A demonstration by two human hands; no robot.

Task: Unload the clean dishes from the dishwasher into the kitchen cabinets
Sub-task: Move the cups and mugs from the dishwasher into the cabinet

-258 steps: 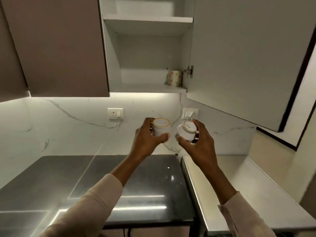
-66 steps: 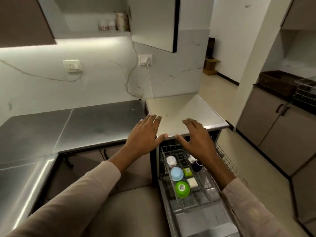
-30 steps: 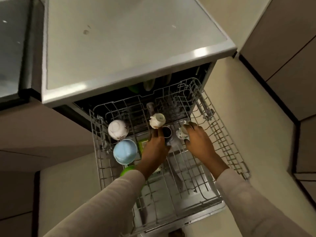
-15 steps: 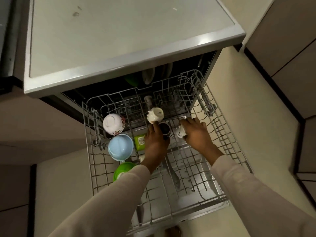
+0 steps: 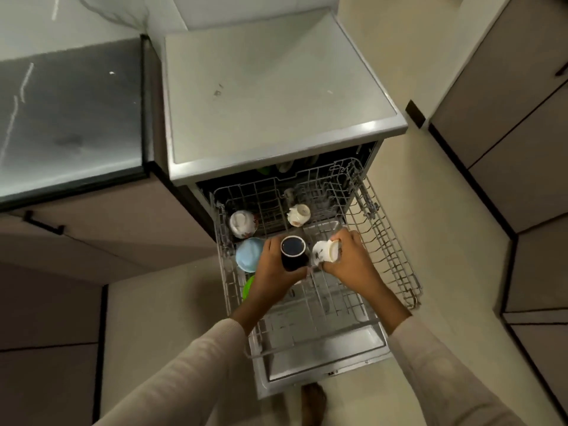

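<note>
Left hand point(image 5: 272, 273) grips a dark mug point(image 5: 293, 249), upright over the rack point(image 5: 385, 241); at 3 o'clock, right hand point(image 5: 352, 264) clasps a white cup point(image 5: 322, 252) lying 9-to-3.

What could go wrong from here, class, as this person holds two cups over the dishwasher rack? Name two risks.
1. The dark cup in the left hand and the white cup in the right hand are nearly touching; they might knock and chip.
2. The open dishwasher door juts out just ahead of the person's foot; stepping toward the cabinets, they could trip.
</note>
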